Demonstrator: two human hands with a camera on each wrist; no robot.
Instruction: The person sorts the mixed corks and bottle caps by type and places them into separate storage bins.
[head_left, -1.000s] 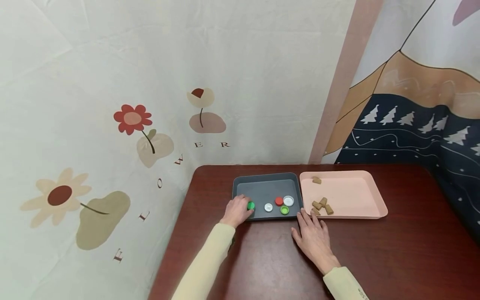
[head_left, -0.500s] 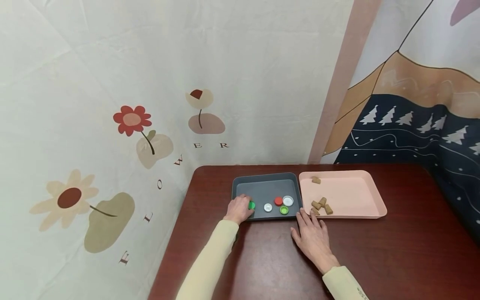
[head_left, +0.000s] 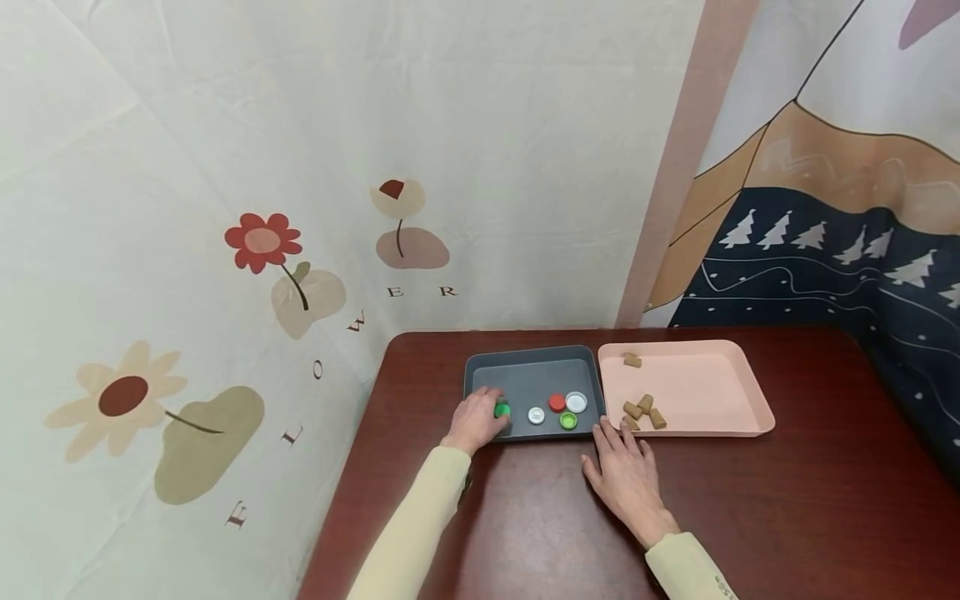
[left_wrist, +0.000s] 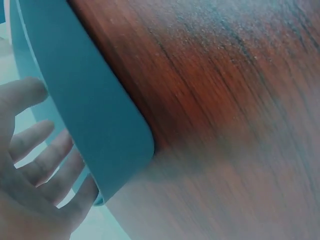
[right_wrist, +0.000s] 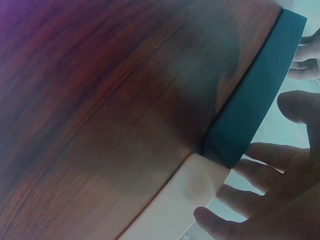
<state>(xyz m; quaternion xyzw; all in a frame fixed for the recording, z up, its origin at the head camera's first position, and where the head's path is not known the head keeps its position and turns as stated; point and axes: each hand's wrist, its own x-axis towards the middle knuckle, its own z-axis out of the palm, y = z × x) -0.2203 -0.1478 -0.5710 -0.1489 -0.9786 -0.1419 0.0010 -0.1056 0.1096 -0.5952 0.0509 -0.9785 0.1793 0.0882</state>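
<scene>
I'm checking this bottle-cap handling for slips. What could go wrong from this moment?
The left hand has its fingers round the dark green cap low in the grey tray; a loose pinch might drop it among the other caps. The right hand lies flat on the table, fingertips at the seam between both trays, so it might nudge the pink tray and shift its corks.

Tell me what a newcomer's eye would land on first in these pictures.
Two shallow trays sit side by side on the dark red wooden table: a dark grey plastic tray with small round bottle caps, and a pale pink plastic tray with brown corks. The left hand touches a bright green cap in the grey tray; the right hand lies flat before both.
</scene>
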